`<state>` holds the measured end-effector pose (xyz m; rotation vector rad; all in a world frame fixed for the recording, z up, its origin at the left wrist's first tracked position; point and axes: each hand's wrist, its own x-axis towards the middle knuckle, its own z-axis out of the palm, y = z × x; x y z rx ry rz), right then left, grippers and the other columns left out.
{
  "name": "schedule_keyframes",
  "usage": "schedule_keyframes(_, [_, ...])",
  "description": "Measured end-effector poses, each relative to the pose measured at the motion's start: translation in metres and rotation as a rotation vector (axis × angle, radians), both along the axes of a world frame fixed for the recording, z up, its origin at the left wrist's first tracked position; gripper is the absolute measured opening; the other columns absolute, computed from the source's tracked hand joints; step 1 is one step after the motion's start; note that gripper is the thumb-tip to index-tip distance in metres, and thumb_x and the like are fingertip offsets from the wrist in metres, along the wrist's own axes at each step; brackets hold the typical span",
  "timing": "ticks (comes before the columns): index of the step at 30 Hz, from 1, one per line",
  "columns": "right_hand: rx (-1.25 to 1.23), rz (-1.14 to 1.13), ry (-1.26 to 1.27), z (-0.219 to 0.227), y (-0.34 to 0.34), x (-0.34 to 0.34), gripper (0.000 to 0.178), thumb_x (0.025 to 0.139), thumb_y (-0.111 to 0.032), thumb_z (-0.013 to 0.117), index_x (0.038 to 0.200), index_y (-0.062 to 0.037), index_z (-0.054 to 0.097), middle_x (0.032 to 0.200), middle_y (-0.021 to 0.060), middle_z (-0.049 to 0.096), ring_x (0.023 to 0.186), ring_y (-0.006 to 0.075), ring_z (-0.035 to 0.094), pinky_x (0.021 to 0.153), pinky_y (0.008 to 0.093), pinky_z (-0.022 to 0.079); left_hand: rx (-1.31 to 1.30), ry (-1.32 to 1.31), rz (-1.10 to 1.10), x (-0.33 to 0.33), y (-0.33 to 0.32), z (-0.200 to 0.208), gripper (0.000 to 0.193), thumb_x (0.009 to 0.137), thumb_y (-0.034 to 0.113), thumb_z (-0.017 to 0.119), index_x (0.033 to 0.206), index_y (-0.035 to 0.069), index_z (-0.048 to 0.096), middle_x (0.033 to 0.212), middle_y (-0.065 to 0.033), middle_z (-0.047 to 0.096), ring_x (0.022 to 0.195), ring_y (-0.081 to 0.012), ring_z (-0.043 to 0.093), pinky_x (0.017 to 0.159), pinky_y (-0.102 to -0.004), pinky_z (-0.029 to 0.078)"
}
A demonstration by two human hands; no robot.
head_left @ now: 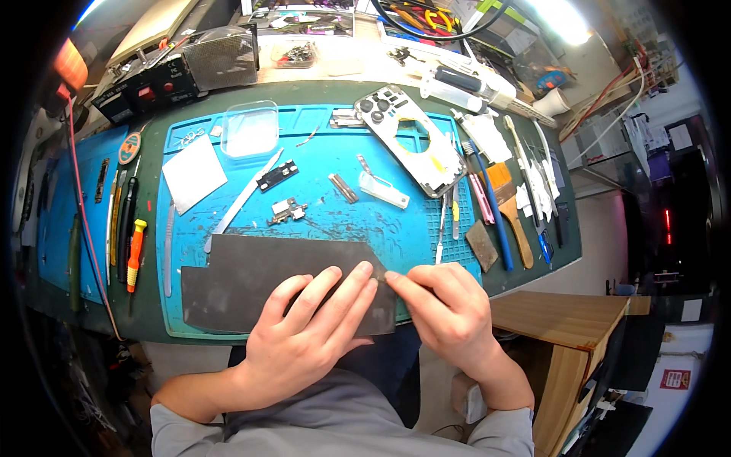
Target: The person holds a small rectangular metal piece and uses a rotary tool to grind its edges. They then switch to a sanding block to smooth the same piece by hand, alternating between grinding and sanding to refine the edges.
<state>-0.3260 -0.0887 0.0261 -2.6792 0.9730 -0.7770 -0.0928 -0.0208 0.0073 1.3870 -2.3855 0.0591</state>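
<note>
A dark grey, flat sheet point(251, 278) with a cut-away corner lies along the near edge of the blue work mat point(251, 194). My left hand point(312, 316) rests on its right part, fingers stretched out and slightly apart. At the sheet's right edge, just beside the left fingertips, my right hand point(449, 308) is closed in a pinch. Whatever sits between its thumb and finger is too small or hidden to name. Beyond the sheet lie a small metal part point(288, 211), a black module point(277, 175) and a pale plastic piece point(383, 190).
A white phone-like housing point(407, 137) and a clear tray point(251, 129) lie farther back. Brushes, including a wide wooden one point(512, 206), and a blue-handled tool point(491, 202) line the right. At left are an orange screwdriver point(135, 255) and a black power box point(145, 87).
</note>
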Motion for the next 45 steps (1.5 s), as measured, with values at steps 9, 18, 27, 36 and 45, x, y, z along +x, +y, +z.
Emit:
schedule_keyframes(9, [1.152,-0.293,-1.029,0.028,0.064,0.004,0.009,0.108,-0.008,0.067,0.101,-0.0031,0.069,0.132,0.0155,0.062,0.109,0.0164,0.062,0.085,0.0254,0.046,-0.237,0.451,-0.065,0.010,0.019,0.013,0.028,0.097,0.012,0.068,0.122,0.005,0.079,0.132,-0.0085,0.077,0.121,-0.0246,0.073,0.107,-0.0389,0.056])
schedule_keyframes(18, [0.846,-0.269,-0.550,0.045,0.084,-0.009,0.012,0.104,-0.005,0.071,0.093,-0.0009,0.073,0.090,0.0045,0.067,0.079,0.0092,0.058,0.066,0.0232,0.039,-0.536,0.542,-0.287,0.054,0.053,-0.004,0.028,0.091,0.015,0.087,0.119,0.009,0.082,0.125,-0.0042,0.073,0.108,-0.0183,0.071,0.095,-0.0316,0.062])
schedule_keyframes(27, [0.641,-0.304,-0.666,0.052,0.136,-0.082,0.019,0.098,-0.016,0.079,0.086,-0.0028,0.074,0.079,0.0045,0.067,0.071,0.0145,0.059,0.064,0.0275,0.041,-0.020,0.107,0.345,0.152,-0.065,0.023,0.058,0.094,0.021,0.084,0.141,-0.006,0.063,0.133,-0.0250,0.069,0.124,-0.0416,0.066,0.109,-0.0479,0.051])
schedule_keyframes(36, [0.601,-0.355,-0.713,0.047,0.149,-0.087,0.022,0.100,-0.021,0.079,0.088,-0.0021,0.075,0.080,0.0048,0.067,0.070,0.0141,0.059,0.064,0.0267,0.040,0.118,0.195,0.337,0.187,-0.101,0.052,0.021,0.095,0.008,0.079,0.113,-0.002,0.074,0.102,-0.0177,0.071,0.099,-0.0366,0.071,0.089,-0.0438,0.057])
schedule_keyframes(45, [0.597,-0.155,-0.697,0.079,0.118,-0.048,0.004,0.090,-0.007,0.080,0.089,-0.0035,0.079,0.074,0.0063,0.066,0.064,0.0167,0.058,0.059,0.0279,0.040,0.484,0.536,-0.036,0.063,-0.059,0.039,0.022,0.095,0.009,0.084,0.116,0.003,0.080,0.101,-0.0077,0.076,0.091,-0.0189,0.073,0.081,-0.0329,0.060])
